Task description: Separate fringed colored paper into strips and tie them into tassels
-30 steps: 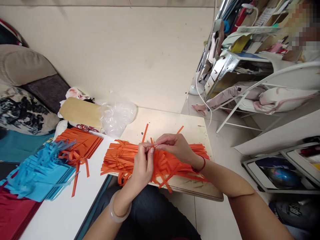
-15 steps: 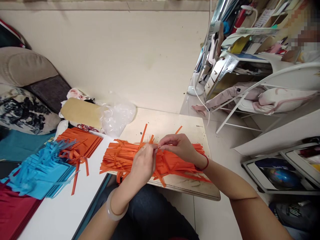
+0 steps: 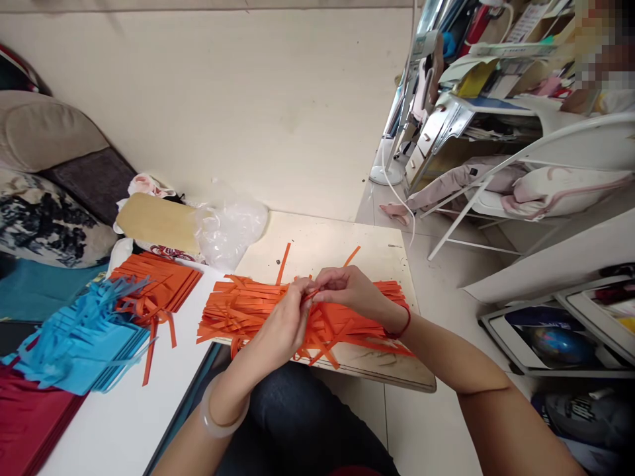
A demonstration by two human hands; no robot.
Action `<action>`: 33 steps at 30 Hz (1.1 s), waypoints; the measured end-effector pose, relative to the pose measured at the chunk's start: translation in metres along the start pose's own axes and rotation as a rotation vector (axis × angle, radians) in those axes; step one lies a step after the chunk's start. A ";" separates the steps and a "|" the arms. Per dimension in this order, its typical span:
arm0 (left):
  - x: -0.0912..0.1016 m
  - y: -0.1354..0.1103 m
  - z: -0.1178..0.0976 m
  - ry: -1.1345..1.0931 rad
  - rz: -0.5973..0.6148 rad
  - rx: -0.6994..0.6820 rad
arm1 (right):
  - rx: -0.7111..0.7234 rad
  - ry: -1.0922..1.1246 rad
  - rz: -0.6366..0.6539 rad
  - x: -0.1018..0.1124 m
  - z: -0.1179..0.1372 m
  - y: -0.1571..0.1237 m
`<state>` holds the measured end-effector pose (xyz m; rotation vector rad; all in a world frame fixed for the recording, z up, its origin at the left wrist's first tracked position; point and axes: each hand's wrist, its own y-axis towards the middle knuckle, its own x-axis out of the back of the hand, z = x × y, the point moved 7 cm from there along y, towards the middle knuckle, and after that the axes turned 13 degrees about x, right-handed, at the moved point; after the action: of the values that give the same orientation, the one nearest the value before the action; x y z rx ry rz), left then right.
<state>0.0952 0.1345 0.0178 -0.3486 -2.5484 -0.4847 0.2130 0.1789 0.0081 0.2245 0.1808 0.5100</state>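
Both hands (image 3: 317,307) lower, closer on orange strips (image 3: 248,307)

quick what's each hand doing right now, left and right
Left hand: closed, pinching the orange paper strips at its fingertips.
Right hand: closed, pinching the same strips where the two hands meet.

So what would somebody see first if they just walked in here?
Probably the bright orange strips heaped on the wooden board in the middle, with the left hand and right hand pinching some together above them. Next, the blue fringe pile at the left, beside more orange paper.
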 end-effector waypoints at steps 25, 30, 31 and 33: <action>0.023 0.033 0.073 -0.831 0.033 0.538 | 0.089 0.097 -0.340 0.050 -0.020 0.106; 0.035 0.026 0.115 -1.082 -0.124 0.666 | 0.031 0.076 -0.549 0.088 -0.054 0.156; 0.035 0.026 0.122 -1.115 -0.142 0.686 | 0.036 0.061 -0.592 0.096 -0.059 0.161; 0.032 0.028 0.130 -1.145 -0.134 0.714 | 0.034 0.016 -0.680 0.111 -0.070 0.162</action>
<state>0.0208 0.2167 -0.0618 -0.1949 -3.5726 0.8512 0.2173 0.3841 -0.0301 0.1777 0.2665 -0.1664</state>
